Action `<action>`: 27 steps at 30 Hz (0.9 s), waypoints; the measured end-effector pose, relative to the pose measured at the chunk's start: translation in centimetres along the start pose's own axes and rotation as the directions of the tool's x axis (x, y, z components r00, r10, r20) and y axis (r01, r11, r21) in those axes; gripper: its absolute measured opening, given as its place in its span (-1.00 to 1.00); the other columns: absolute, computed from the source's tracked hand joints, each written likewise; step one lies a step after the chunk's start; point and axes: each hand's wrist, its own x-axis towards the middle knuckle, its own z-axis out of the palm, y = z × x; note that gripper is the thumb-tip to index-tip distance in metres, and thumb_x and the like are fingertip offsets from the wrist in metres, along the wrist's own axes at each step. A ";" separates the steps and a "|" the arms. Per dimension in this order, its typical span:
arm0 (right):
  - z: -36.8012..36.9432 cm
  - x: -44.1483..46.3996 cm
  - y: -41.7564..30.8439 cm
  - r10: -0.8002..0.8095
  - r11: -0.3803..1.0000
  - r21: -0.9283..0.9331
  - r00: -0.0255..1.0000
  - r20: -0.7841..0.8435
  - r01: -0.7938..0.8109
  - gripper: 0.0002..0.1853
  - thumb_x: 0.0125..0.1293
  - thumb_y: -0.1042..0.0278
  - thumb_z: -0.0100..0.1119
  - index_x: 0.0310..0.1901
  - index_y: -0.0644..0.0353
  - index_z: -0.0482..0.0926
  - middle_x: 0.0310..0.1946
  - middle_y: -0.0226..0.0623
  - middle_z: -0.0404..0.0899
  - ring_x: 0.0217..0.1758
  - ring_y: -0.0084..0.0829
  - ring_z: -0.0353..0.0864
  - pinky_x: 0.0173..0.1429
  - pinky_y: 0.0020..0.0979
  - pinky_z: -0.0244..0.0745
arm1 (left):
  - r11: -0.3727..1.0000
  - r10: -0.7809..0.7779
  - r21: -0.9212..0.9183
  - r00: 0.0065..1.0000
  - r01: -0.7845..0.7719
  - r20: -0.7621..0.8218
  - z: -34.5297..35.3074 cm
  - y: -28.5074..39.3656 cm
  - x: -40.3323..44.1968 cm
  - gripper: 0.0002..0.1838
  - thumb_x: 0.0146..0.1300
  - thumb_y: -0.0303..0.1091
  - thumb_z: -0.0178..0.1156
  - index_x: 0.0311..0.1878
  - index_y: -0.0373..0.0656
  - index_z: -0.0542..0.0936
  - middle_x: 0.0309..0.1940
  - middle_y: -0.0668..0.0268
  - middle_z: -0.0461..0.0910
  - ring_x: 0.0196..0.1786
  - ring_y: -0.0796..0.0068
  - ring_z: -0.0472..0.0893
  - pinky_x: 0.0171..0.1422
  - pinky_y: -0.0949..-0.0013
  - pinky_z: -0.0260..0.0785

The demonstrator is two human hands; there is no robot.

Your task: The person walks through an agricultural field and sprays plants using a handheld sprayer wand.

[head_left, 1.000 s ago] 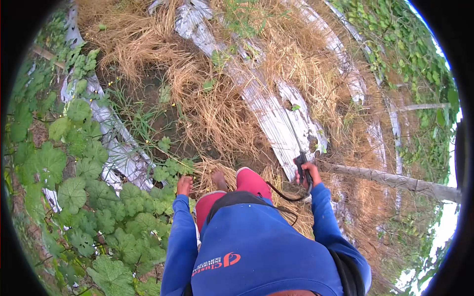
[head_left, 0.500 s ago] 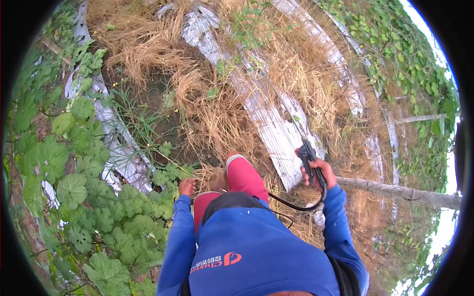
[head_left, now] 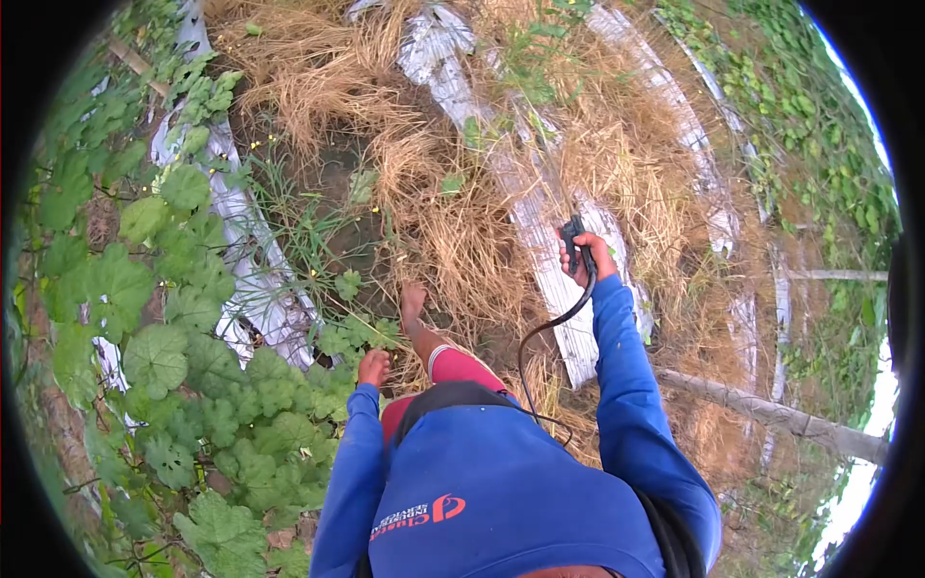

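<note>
My right hand (head_left: 597, 258) is wrapped around the black trigger handle of a sprayer wand (head_left: 572, 234), held out ahead over a strip of silvery plastic mulch (head_left: 567, 332). The thin lance beyond the handle is hard to make out against the straw. From the handle a black hose (head_left: 528, 339) curves back down to my waist. My left hand (head_left: 374, 368) hangs low by my left side with the fingers curled in, close to broad green leaves (head_left: 279, 385); I see nothing held in it.
A bare foot (head_left: 412, 301) stands forward on dry straw (head_left: 434, 231) and soil. Leafy vines (head_left: 154, 356) crowd the left side, beside another torn plastic strip (head_left: 255, 260). A wooden pole (head_left: 771, 409) lies across the right. More vines (head_left: 800, 116) rise at the far right.
My right hand has swung forward and a little left with the sprayer handle, stretching the arm out. One bare foot has stepped ahead. My left hand stays low at my side.
</note>
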 end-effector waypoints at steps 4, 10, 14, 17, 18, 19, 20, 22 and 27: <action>1.6 3.0 0.1 0.025 0.999 0.043 0.998 -0.063 -0.022 -0.56 0.01 0.22 -0.04 -0.05 0.20 0.46 -0.50 -0.28 0.44 -0.51 -0.46 0.42 -0.41 -0.46 0.44 | 1.000 -0.013 -0.025 1.000 0.013 0.000 -1.8 0.9 0.6 -0.80 0.12 -0.16 0.06 -0.32 -0.07 0.46 -0.55 0.46 0.40 -0.60 0.68 0.33 -0.58 0.58 0.19; 5.4 5.9 0.9 -0.007 0.987 0.157 0.998 -0.066 0.017 -0.64 0.00 0.25 -0.05 -0.13 0.17 0.45 -0.54 -0.26 0.42 -0.52 -0.39 0.43 -0.45 -0.38 0.44 | 0.999 -0.043 -0.002 0.997 0.043 -0.071 -3.0 3.4 2.6 -0.81 0.11 -0.19 0.06 -0.32 -0.08 0.47 -0.55 0.44 0.41 -0.59 0.67 0.35 -0.59 0.57 0.19; 7.9 8.5 1.6 -0.074 0.980 0.176 0.992 -0.101 0.091 -0.62 -0.02 0.23 -0.02 -0.14 0.22 0.44 -0.53 -0.23 0.42 -0.52 -0.36 0.43 -0.44 -0.34 0.45 | 0.993 -0.068 -0.095 0.997 0.064 -0.045 -4.0 4.2 5.5 -0.79 0.13 -0.19 0.05 -0.29 -0.12 0.46 -0.55 0.41 0.42 -0.61 0.66 0.35 -0.62 0.56 0.19; 10.1 10.5 1.8 -0.118 0.968 0.210 0.987 -0.108 0.138 -0.61 -0.02 0.23 -0.01 -0.14 0.24 0.41 -0.52 -0.21 0.41 -0.53 -0.34 0.43 -0.45 -0.32 0.47 | 0.990 -0.065 -0.125 0.997 0.060 -0.037 -4.4 6.5 6.2 -0.77 0.14 -0.17 0.05 -0.27 -0.12 0.45 -0.55 0.40 0.42 -0.62 0.65 0.35 -0.63 0.57 0.19; 10.8 11.1 1.7 -0.144 0.962 0.217 0.983 -0.116 0.166 -0.61 -0.02 0.23 0.00 -0.13 0.24 0.40 -0.52 -0.20 0.40 -0.53 -0.33 0.43 -0.45 -0.31 0.48 | 0.994 -0.068 -0.094 0.996 0.063 -0.053 -4.4 7.8 6.1 -0.77 0.14 -0.16 0.05 -0.26 -0.12 0.45 -0.55 0.40 0.42 -0.63 0.65 0.36 -0.63 0.58 0.19; 11.6 11.8 1.5 -0.128 0.955 0.253 0.985 -0.115 0.153 -0.63 -0.02 0.24 0.00 -0.16 0.22 0.38 -0.53 -0.19 0.39 -0.53 -0.32 0.44 -0.46 -0.29 0.50 | 0.994 -0.076 -0.083 0.996 0.071 -0.052 -4.6 8.6 6.3 -0.74 0.13 -0.12 0.06 -0.26 -0.11 0.46 -0.55 0.41 0.43 -0.60 0.65 0.37 -0.60 0.57 0.20; 12.3 12.3 1.4 -0.128 0.952 0.265 0.985 -0.116 0.155 -0.63 -0.02 0.24 0.00 -0.16 0.22 0.38 -0.53 -0.19 0.39 -0.53 -0.32 0.44 -0.46 -0.29 0.50 | 0.995 -0.074 -0.070 0.996 0.070 -0.053 -5.0 9.4 6.4 -0.74 0.13 -0.12 0.06 -0.26 -0.11 0.46 -0.55 0.41 0.43 -0.60 0.65 0.37 -0.60 0.57 0.20; 13.8 13.2 1.0 -0.135 0.951 0.258 0.980 -0.149 0.171 -0.67 -0.02 0.25 0.00 -0.19 0.21 0.36 -0.53 -0.18 0.38 -0.54 -0.31 0.44 -0.45 -0.26 0.51 | 0.999 -0.048 0.015 0.995 0.050 -0.090 -5.7 11.1 6.6 -0.73 0.13 -0.08 0.06 -0.26 -0.08 0.47 -0.54 0.43 0.44 -0.58 0.65 0.38 -0.57 0.56 0.21; 16.3 16.1 0.4 -0.118 0.928 0.322 0.966 -0.229 0.189 -0.71 -0.01 0.24 0.01 -0.26 0.18 0.29 -0.56 -0.18 0.37 -0.57 -0.29 0.44 -0.52 -0.26 0.52 | 0.999 -0.010 0.038 0.993 0.015 -0.116 -8.3 15.9 7.5 -0.74 0.07 -0.08 0.10 -0.29 -0.04 0.48 -0.51 0.46 0.44 -0.56 0.64 0.39 -0.55 0.53 0.23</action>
